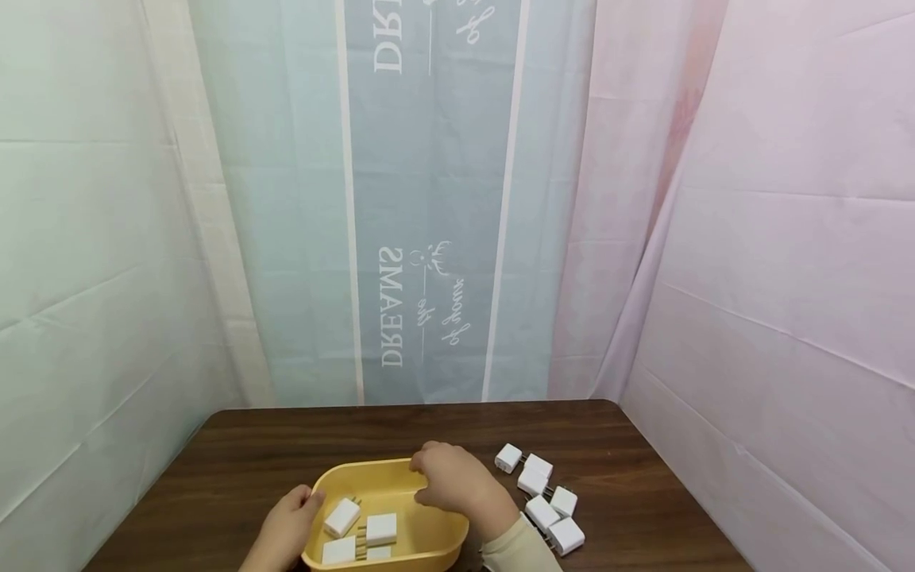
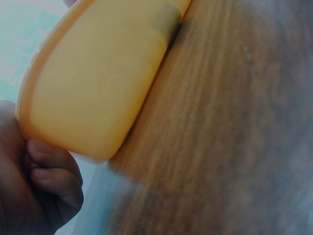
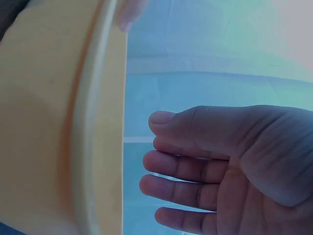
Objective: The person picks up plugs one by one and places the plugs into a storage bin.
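A yellow plastic basin (image 1: 411,520) sits on the table, holding several white plug-in charger adapters (image 1: 343,517) in its left and near part. My left hand (image 1: 286,524) grips the basin's left rim; the left wrist view shows its curled fingers (image 2: 56,181) against the outer wall. Over the basin's right side is my right hand (image 1: 457,483), thumb and fingers apart. Seen from the right wrist, its fingers (image 3: 181,191) are nearly straight and hold nothing, beside the pale yellow rim (image 3: 90,147).
To the right of the basin, several more white adapters (image 1: 542,514) lie in a loose cluster on the dark wooden table (image 1: 643,508), metal prongs showing on some. Pale cloth sheets (image 1: 772,278) hang at both sides, and a printed blue-grey curtain (image 1: 429,199) hangs behind.
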Demonstrator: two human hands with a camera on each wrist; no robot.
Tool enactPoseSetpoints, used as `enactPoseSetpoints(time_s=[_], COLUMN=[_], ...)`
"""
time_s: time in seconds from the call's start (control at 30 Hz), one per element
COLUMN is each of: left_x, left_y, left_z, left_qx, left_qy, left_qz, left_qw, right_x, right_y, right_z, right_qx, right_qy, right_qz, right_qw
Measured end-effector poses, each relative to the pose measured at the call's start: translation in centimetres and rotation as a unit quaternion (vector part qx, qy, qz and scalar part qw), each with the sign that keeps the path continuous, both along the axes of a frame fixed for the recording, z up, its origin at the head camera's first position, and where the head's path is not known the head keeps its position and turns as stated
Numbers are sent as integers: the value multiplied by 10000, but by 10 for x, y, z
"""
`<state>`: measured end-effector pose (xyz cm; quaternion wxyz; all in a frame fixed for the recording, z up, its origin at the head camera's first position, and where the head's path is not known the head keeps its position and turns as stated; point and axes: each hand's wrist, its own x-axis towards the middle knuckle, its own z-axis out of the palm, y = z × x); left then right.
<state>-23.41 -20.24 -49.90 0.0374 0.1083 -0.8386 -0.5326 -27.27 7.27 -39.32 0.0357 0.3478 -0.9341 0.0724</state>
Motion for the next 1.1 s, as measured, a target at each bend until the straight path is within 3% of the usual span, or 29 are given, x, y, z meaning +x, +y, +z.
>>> enactPoseSetpoints(time_s=[0.27,0.9,1.1], left_x=[0,-1,-1], left_y=[0,0,0], left_z=[2,-2,-1], left_qx=[-160,-64,-71], left_qy=[13,-102,-90], left_qz=[-27,-43,-38], left_qw=[9999,9999,9999], right_x=[-6,-28,-33], right_y=[15,47,57], right_z=[5,-9,-10], right_qx=[-380,-925,-1060], right_qy=[15,-141,-303], right_qz=[-148,-1068,-1161], right_qw=[9992,9899,9871])
